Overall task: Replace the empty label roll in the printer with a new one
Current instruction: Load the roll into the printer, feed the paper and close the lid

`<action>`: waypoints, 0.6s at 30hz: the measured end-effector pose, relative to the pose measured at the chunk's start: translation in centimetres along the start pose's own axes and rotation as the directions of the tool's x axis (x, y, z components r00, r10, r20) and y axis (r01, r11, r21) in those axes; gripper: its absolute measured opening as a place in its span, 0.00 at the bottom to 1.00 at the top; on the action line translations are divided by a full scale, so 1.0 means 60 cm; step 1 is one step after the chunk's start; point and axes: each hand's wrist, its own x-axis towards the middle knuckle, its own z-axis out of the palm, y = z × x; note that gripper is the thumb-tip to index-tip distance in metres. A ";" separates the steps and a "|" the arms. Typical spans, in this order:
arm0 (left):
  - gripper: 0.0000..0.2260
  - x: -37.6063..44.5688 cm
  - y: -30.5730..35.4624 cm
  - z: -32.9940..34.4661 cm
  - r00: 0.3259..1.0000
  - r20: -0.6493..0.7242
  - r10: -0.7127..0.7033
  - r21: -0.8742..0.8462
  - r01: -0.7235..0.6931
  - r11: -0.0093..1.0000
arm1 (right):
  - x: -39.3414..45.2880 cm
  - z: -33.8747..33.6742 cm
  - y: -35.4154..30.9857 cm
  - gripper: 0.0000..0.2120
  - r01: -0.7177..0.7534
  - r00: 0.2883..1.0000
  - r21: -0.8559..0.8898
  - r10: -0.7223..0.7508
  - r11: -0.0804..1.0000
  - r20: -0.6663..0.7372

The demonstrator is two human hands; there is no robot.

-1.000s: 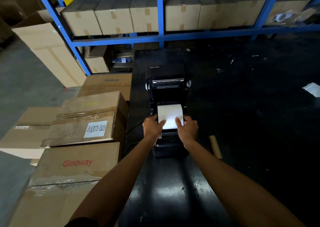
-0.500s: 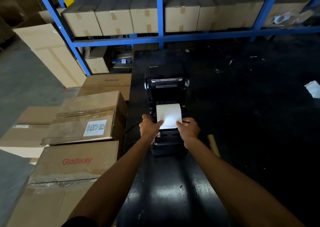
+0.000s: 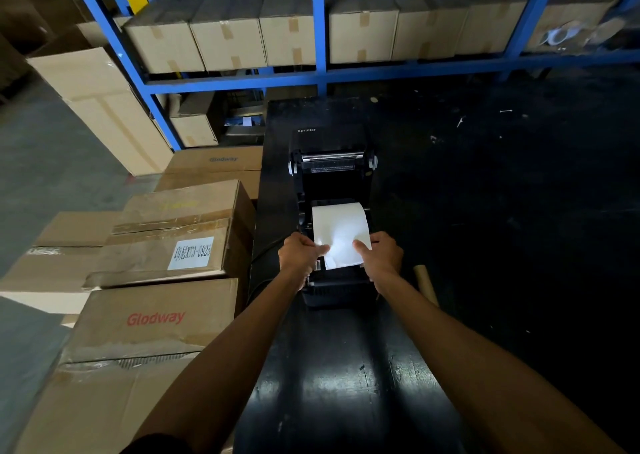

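Left hand [image 3: 300,253] pinches the left edge of the white label strip [image 3: 341,235]; the new roll sits in the open printer [image 3: 332,211] bay on the black table [image 3: 346,367]. Advice: draw the strip forward evenly, square between the guides, flat over the front. Right hand [image 3: 381,256] pinches the right edge, thumb on top. Spent cardboard core [image 3: 425,285] lies beside the printer.

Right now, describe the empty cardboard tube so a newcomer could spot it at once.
Find the black table in front of the blue shelves, then the open black printer where both hands pull white label paper. Just right of the printer's front end, past the right hand, lies the cardboard tube: a bare brown cylinder carrying no paper.
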 end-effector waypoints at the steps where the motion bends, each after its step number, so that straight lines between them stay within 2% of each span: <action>1: 0.13 0.000 0.002 -0.001 1.000 -0.023 0.007 -0.008 -0.007 1.000 | -0.002 -0.003 0.001 0.14 0.010 1.000 -0.031 -0.010 0.999 0.002; 7: 0.14 -0.002 0.005 0.003 0.999 -0.041 0.034 -0.001 -0.034 0.999 | -0.007 -0.012 0.010 0.14 0.043 0.999 -0.148 -0.039 0.988 0.035; 18: 0.12 0.007 -0.004 -0.001 0.993 -0.026 0.112 0.094 -0.109 0.990 | -0.003 -0.004 0.022 0.12 0.061 0.994 -0.181 -0.044 0.982 0.096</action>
